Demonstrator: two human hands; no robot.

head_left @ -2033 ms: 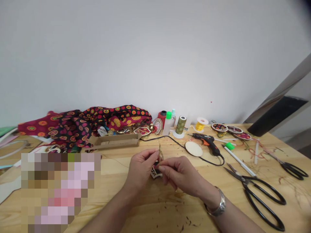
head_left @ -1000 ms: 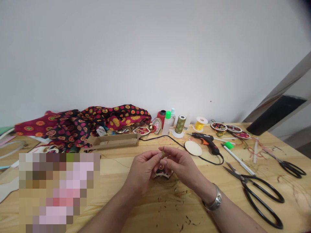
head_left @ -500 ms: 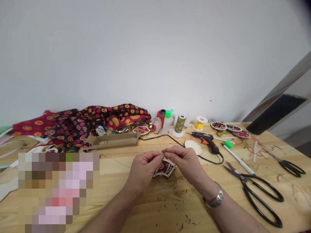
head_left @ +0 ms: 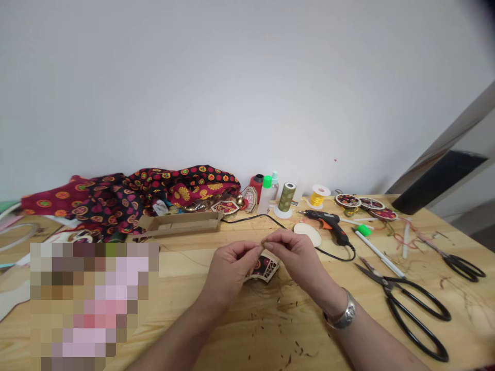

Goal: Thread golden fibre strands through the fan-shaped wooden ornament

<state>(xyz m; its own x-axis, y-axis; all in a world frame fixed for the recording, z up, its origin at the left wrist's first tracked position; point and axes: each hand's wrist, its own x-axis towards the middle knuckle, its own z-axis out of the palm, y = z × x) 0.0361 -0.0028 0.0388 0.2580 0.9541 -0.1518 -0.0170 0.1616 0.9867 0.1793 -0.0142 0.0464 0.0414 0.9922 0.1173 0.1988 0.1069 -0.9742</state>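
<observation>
My left hand (head_left: 231,268) and my right hand (head_left: 291,257) meet fingertip to fingertip above the wooden table. Both are closed in a pinch on a thin, brownish-olive thread (head_left: 263,243), most of it hidden by the fingers. Just below and behind them sits a fan-shaped ornament (head_left: 266,269), with a pale cut-out wooden frame and dark red patterned fabric; my left hand covers part of it. Fine loose thread lies around the ornament. A silver bracelet (head_left: 344,312) circles my right wrist.
Large black-handled scissors (head_left: 402,296) lie at right, smaller scissors (head_left: 462,265) beyond. Behind my hands are a glue gun (head_left: 328,222) with its cord, an olive thread spool (head_left: 286,198), a cardboard tray (head_left: 181,225) and patterned fabric (head_left: 154,190). Dark scraps dot the table (head_left: 216,340).
The pinching fingertips have shifted very slightly to the right, and the right fingers have turned a little. The ornament and the tools stay where they were.
</observation>
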